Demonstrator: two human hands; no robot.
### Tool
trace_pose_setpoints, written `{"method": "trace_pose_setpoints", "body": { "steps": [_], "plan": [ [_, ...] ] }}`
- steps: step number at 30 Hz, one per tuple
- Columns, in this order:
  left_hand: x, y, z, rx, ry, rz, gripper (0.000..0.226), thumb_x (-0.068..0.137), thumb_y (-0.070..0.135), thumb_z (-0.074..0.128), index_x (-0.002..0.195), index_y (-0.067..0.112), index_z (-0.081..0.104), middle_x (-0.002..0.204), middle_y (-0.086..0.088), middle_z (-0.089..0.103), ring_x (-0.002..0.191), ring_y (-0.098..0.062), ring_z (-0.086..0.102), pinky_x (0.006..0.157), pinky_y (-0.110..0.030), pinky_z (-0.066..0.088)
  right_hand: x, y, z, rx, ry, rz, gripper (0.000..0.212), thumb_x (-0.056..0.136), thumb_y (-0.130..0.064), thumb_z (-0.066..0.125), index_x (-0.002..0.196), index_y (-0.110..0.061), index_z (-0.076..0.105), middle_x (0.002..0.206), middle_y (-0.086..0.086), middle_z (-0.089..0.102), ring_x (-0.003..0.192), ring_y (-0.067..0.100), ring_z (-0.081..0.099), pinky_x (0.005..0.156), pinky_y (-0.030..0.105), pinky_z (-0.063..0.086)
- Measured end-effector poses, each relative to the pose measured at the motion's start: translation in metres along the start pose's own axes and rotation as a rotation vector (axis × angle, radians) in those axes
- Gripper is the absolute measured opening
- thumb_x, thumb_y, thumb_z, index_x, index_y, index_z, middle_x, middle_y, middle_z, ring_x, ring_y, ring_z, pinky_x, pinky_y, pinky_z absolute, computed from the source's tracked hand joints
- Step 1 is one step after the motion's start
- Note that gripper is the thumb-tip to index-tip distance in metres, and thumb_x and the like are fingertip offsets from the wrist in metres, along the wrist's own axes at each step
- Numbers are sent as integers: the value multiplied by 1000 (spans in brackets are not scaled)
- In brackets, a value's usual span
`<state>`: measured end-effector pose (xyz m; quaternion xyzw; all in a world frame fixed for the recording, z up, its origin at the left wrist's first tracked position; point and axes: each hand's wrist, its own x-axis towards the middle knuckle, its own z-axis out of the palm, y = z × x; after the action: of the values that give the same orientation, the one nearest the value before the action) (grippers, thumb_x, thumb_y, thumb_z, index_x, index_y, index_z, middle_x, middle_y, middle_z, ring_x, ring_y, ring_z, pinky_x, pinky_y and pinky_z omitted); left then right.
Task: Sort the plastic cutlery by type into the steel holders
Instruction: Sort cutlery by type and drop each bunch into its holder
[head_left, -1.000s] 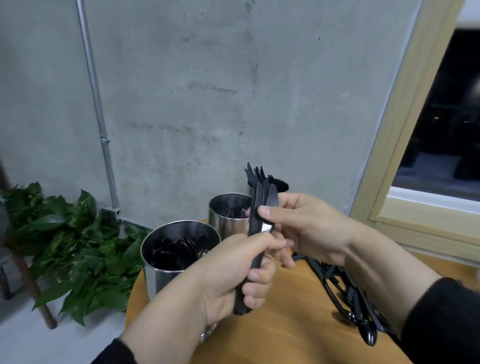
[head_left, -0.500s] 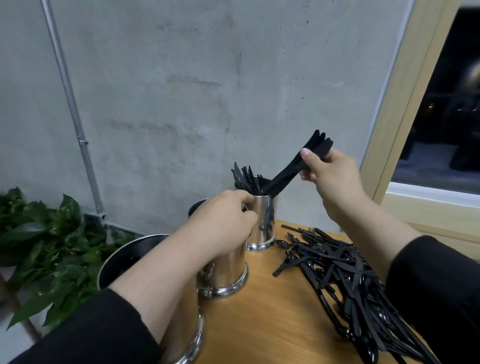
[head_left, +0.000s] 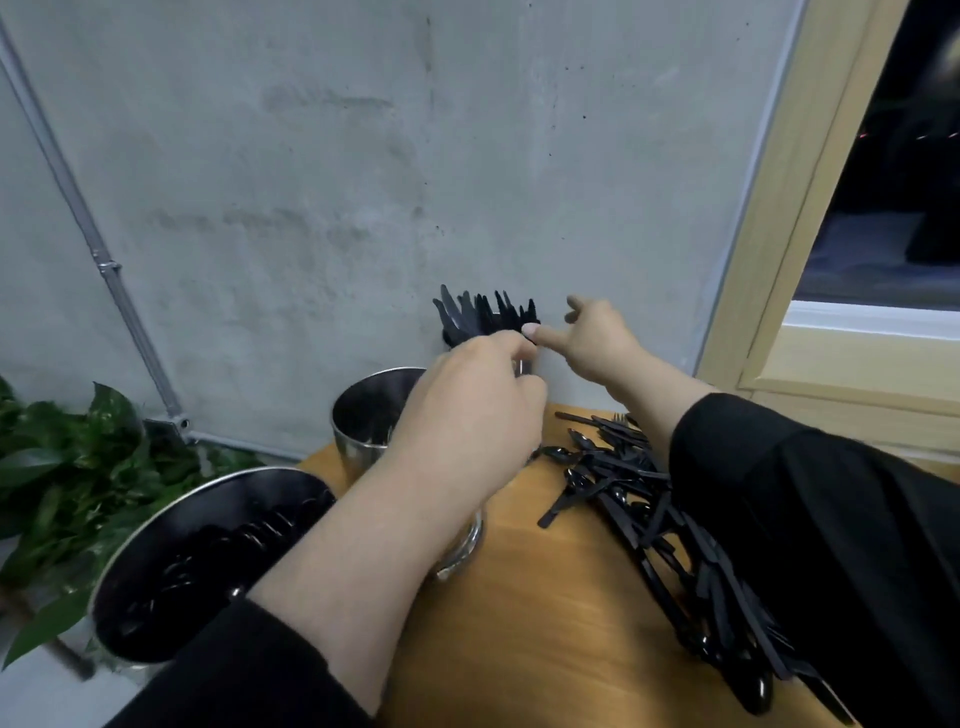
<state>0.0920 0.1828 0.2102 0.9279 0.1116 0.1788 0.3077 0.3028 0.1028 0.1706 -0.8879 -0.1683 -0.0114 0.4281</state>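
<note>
Three steel holders stand on the wooden table (head_left: 545, 613). The near holder (head_left: 171, 525) at the left contains black spoons. The middle holder (head_left: 358, 415) is partly covered by my left hand (head_left: 467, 421). Of the far holder (head_left: 523, 365) only a sliver of steel shows, with black forks (head_left: 483, 314) sticking up out of it. My left hand's curled fingers sit at that holder's rim and seem to grip it. My right hand (head_left: 597, 338) hovers just right of the forks, empty, one finger stretched toward them. A pile of loose black cutlery (head_left: 618, 483) lies at the right.
A concrete wall rises right behind the holders, with a metal pipe (head_left: 119, 296) running down it. A leafy plant (head_left: 67, 467) stands below the table's left edge. A wooden window frame (head_left: 769, 234) is at the right. My black sleeve (head_left: 831, 545) covers part of the pile.
My right hand carried the bundle of forks to the far holder and let it go inside. My left hand moved from the bundle to that holder's rim.
</note>
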Motion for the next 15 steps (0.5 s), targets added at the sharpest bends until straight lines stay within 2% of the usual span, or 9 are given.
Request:
{"method": "trace_pose_setpoints", "body": {
  "steps": [2, 4, 6, 8, 10, 12, 14, 15],
  "plan": [
    [-6, 3, 18, -59, 6, 12, 39, 99, 18, 47, 131, 31, 63, 123, 8, 68, 111, -16, 63, 97, -36, 52, -25, 21, -12, -35, 54, -57, 87, 88, -58, 67, 155, -14, 33, 148, 6, 51, 125, 26, 56, 97, 38, 47],
    [-15, 0, 46, -103, -16, -2, 37, 99, 20, 49, 129, 32, 65, 126, 10, 68, 114, -15, 62, 101, -36, 51, -65, 52, -31, -36, 95, -80, 69, 92, -58, 60, 149, -20, 45, 137, -2, 59, 113, 16, 58, 87, 33, 43],
    [-30, -9, 82, -107, -84, -19, 36, 100, 23, 50, 131, 34, 64, 130, 11, 66, 114, -13, 61, 100, -36, 51, -112, 92, -52, -83, 112, -83, 52, 94, -56, 58, 136, -25, 59, 124, -8, 66, 104, 11, 60, 84, 30, 43],
    [-49, -19, 122, -84, -215, -26, 38, 103, 34, 53, 141, 37, 56, 144, 13, 56, 126, -12, 54, 106, -35, 46, -158, 134, -72, -140, 131, -50, 35, 95, -48, 60, 123, -28, 67, 113, -11, 68, 101, 9, 62, 84, 27, 43],
    [-70, -24, 155, -66, -361, -38, 54, 102, 51, 51, 153, 42, 37, 159, 17, 34, 145, -13, 36, 118, -39, 35, -199, 170, -87, -192, 156, -28, 26, 96, -40, 62, 116, -27, 70, 111, -14, 67, 101, 7, 61, 85, 24, 41],
    [-85, -21, 180, -2, -437, -18, 71, 98, 64, 46, 160, 45, 17, 168, 18, 13, 156, -17, 15, 127, -46, 16, -231, 196, -98, -223, 201, -19, 22, 96, -35, 62, 114, -26, 70, 111, -15, 67, 102, 7, 60, 86, 24, 41],
    [-94, -12, 197, 108, -463, 43, 81, 96, 73, 39, 162, 44, 2, 170, 18, -2, 158, -16, 2, 123, -40, -5, -252, 213, -103, -206, 213, -10, 21, 96, -32, 62, 114, -27, 70, 111, -18, 66, 106, 4, 59, 89, 23, 41],
    [-95, -5, 203, 127, -468, 66, 83, 95, 75, 37, 162, 43, -3, 170, 18, -7, 157, -15, -1, 118, -35, -9, -257, 219, -103, -181, 207, -2, 21, 96, -32, 62, 115, -29, 70, 112, -20, 65, 108, 2, 59, 92, 22, 42]
  ]
}}
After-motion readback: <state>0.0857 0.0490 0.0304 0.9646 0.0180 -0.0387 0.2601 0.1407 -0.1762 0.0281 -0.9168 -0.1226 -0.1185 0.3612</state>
